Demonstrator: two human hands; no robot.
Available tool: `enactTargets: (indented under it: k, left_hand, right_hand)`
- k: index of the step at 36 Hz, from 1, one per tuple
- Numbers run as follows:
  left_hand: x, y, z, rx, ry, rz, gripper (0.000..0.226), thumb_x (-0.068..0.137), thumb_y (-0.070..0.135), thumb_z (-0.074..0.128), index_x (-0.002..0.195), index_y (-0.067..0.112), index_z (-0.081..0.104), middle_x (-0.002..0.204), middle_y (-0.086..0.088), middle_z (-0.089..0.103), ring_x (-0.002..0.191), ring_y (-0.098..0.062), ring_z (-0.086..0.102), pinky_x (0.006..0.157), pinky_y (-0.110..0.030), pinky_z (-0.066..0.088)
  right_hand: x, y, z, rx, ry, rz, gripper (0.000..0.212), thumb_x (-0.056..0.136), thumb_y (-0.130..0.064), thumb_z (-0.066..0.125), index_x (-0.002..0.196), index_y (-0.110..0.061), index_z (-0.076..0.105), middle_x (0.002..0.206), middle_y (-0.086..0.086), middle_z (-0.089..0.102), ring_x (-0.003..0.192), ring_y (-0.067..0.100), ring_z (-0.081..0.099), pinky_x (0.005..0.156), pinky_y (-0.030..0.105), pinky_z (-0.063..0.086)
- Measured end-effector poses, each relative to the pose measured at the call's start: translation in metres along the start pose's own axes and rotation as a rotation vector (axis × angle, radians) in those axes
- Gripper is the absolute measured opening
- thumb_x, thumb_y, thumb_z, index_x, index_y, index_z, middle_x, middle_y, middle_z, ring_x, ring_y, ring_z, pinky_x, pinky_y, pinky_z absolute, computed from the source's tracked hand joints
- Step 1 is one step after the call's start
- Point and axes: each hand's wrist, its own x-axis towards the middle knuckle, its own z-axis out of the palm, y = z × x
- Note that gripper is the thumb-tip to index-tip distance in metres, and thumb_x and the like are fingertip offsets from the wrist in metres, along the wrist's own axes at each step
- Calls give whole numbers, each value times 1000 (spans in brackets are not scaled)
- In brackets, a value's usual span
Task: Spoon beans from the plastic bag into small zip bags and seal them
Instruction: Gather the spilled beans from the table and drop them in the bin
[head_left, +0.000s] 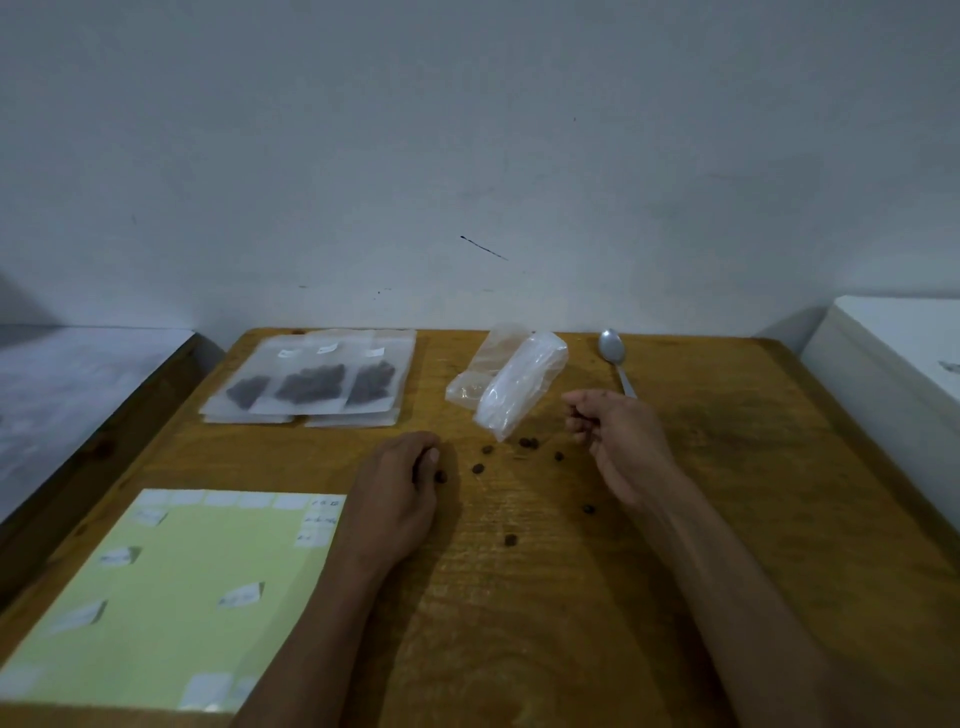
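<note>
A person sits at a wooden table (727, 519) set against a pale wall, both bare forearms reaching forward over it. The left hand (400, 493) lies knuckles-up near the middle of the table with its fingers curled under; a single bean (440, 476) lies just at its fingertips, and whether the fingers pinch anything cannot be told. The right hand (618, 441) is raised a little to the right, its fingers loosely curled inward; whether it holds anything inside cannot be told. Between and just beyond the two hands a handful of loose beans (529, 442) lie scattered on the wood, with a few more nearer the person. Just beyond them lies the plastic bag (519, 384), clear and crumpled, slanting from near left to far right, with a second flat clear bag (480, 369) partly under it on its left. A metal spoon (612, 347) rests at the far right of the bags, bowl toward the wall, its handle running toward the right hand. At the far left of the table sit the filled small zip bags (311, 382), three in a row, each with dark beans and a white label, lying on further flat bags. At the near left lies a pale green sheet (197, 582) carrying several white labels (240, 593).
</note>
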Motion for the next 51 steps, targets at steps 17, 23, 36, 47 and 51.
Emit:
enactTargets:
  k: [17, 23, 36, 47, 51]
  left_hand:
    - [0, -1, 3, 18, 16, 7, 15, 100, 18, 53, 105, 21, 66, 91, 11, 64, 88, -8, 56, 74, -27, 41]
    - [0, 0, 2, 18, 28, 10, 15, 99, 17, 53, 104, 18, 67, 91, 8, 65, 89, -11, 57, 75, -29, 43]
    - [0, 0, 1, -1, 17, 23, 13, 99, 18, 54, 98, 20, 67, 86, 12, 63, 84, -6, 57, 74, -30, 47]
    - [1, -4, 3, 9, -10, 7, 13, 99, 22, 54, 103, 24, 67, 92, 13, 64, 87, -4, 57, 73, -24, 42]
    - [1, -3, 3, 6, -3, 14, 13, 99, 21, 55, 101, 22, 68, 91, 12, 65, 87, -5, 57, 75, -25, 44]
  right_hand:
    - [1, 13, 13, -997, -139, -337, 13, 90, -27, 72, 100, -22, 78, 95, -8, 68, 79, -1, 52, 63, 11, 33]
    - [-1, 9, 7, -494, -63, -137, 9, 93, -22, 68, 94, -15, 74, 89, -5, 68, 79, 5, 59, 66, 20, 42]
    - [-6, 7, 14, -669, 61, -196, 14, 92, -30, 68, 83, -20, 75, 77, -6, 70, 72, 10, 63, 63, 28, 48]
    - [-2, 19, 23, -1178, -16, -458, 20, 89, -47, 68, 102, -34, 77, 98, -12, 76, 89, 13, 67, 75, 37, 57]
    - [-7, 17, 29, -1218, -8, -456, 14, 92, -39, 67, 98, -29, 76, 95, -8, 73, 88, 15, 66, 69, 30, 48]
